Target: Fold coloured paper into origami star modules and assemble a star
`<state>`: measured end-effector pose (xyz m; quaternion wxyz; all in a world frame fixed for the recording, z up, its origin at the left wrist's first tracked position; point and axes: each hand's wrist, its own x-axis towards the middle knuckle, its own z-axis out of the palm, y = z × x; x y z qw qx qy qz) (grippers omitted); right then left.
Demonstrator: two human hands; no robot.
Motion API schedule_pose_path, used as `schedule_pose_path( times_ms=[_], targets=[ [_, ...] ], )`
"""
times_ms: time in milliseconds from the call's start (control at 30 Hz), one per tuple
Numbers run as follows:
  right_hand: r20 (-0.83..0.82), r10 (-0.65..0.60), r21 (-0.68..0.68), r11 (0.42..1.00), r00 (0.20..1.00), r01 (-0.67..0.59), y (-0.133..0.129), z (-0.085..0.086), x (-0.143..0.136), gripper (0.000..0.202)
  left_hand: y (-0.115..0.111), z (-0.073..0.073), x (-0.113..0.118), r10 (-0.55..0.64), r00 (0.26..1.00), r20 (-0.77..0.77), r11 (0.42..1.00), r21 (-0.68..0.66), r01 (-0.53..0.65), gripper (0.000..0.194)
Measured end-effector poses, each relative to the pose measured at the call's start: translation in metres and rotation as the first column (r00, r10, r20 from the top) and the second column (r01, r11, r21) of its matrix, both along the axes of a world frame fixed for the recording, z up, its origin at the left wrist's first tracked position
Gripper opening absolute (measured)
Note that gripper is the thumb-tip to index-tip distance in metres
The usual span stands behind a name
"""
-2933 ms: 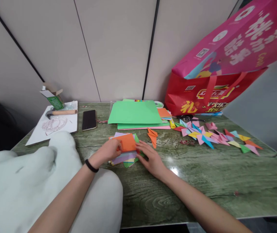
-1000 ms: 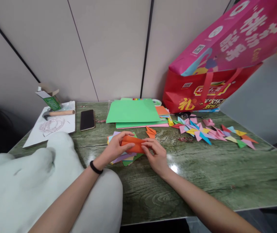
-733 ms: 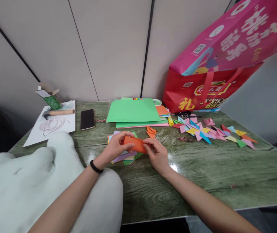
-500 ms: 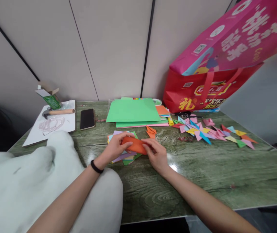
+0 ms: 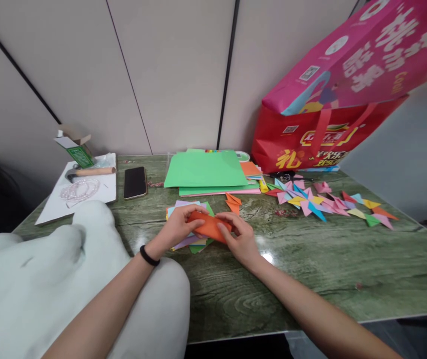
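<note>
A folded piece of orange paper (image 5: 210, 227) is stretched between both hands just over the table. My left hand (image 5: 182, 225) is closed on its left end, thumb in front and fingers behind. On the right part, my right hand (image 5: 240, 239) pinches the paper with the thumb on its face. Beneath them lies a pile of small coloured paper sheets (image 5: 194, 243), partly hidden by the left hand and the orange paper. Just beyond the right hand is a small folded orange paper piece (image 5: 233, 203).
Green sheets (image 5: 206, 169) lie at the back beside a glue stick (image 5: 263, 186). Several folded paper pieces (image 5: 307, 200) spread to the right before a red bag (image 5: 311, 139). Leftward are a phone (image 5: 135, 183), a hammer (image 5: 94, 172), a bead string (image 5: 80, 190) and a white plush toy (image 5: 86, 279).
My right hand has shifted slightly left along the orange paper, its thumb now farther in on the paper's face. The left hand keeps its hold.
</note>
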<state>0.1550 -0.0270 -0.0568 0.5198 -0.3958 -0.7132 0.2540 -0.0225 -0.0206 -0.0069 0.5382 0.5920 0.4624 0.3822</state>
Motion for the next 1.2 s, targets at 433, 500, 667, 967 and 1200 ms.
schedule_pose_path(
  times_ms=[433,500,667,967,1200],
  targets=[
    [0.069,0.055,-0.027,0.998,0.996,-0.053,0.0003,-0.0039,0.0005,0.020,0.0006,0.0010,-0.0018,0.017,0.975,-0.219,0.984,0.175,0.022,0.015],
    [0.066,0.057,-0.028,0.998,0.996,-0.055,0.0004,-0.0044,0.0006,0.020,0.0006,0.0011,-0.0018,0.028,0.970,-0.242,0.981,0.193,0.019,0.016],
    [0.056,0.031,-0.017,0.999,0.998,-0.030,0.0007,-0.0054,0.0009,0.019,0.0010,-0.0005,-0.0007,0.034,0.983,-0.183,0.992,0.128,-0.010,0.019],
    [0.055,0.005,-0.015,1.000,0.998,-0.004,0.0007,-0.0042,0.0001,0.018,0.0011,0.0029,0.0009,0.055,0.982,-0.179,0.987,0.158,-0.026,0.013],
    [-0.023,-0.001,-0.103,0.995,1.000,-0.001,0.0041,-0.0059,0.0001,0.019,0.0013,0.0021,0.0012,0.035,0.983,-0.180,0.991,0.134,-0.011,0.014]
  ],
)
